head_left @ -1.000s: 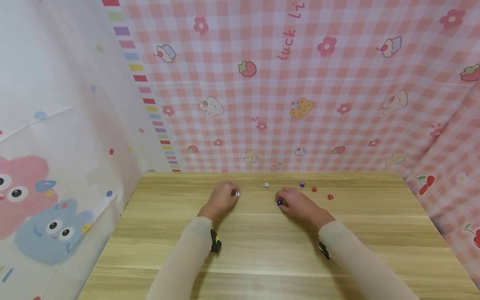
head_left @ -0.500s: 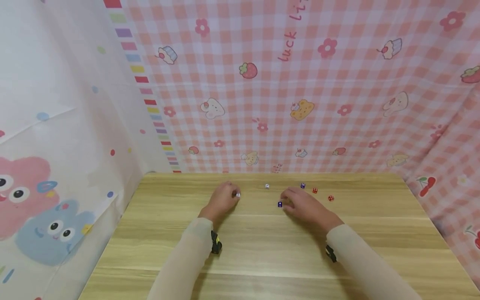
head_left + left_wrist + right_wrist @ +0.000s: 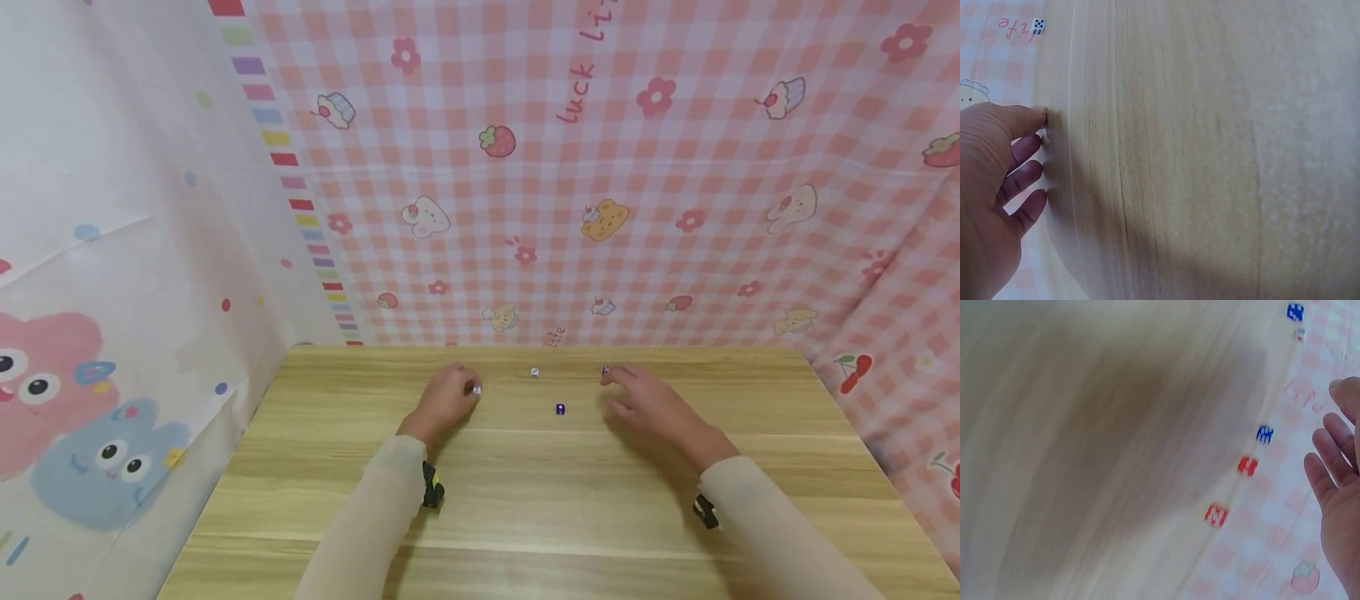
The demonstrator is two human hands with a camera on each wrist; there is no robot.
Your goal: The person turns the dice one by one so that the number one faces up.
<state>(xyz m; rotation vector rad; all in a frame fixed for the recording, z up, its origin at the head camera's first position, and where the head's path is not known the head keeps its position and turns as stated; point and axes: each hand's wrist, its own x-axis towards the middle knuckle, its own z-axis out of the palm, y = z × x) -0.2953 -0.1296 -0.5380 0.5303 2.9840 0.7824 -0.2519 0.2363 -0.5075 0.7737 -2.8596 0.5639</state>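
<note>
My left hand (image 3: 444,402) rests at the table's left back, its thumb and finger pinching a white die (image 3: 477,390); in the left wrist view that die is mostly hidden. A second white die (image 3: 535,372) lies beyond it to the right. One blue die (image 3: 560,409) sits alone on the wood between my hands. My right hand (image 3: 656,406) hovers with loosely extended fingers, holding nothing. Near its fingertips is another blue die (image 3: 606,370), partly covered. Two red dice, a nearer one (image 3: 1216,515) and a farther one (image 3: 1247,466), show in the right wrist view; the hand hides them in the head view.
The wooden table (image 3: 517,508) meets a pink checked cloth (image 3: 525,167) along its back edge. A white cloth with cartoon prints (image 3: 150,292) hangs at the left. Each wrist carries a dark strapped device.
Having let go of the nearer blue die, my right hand has moved right and now covers the red dice in the head view. My left hand stays put with its white die.
</note>
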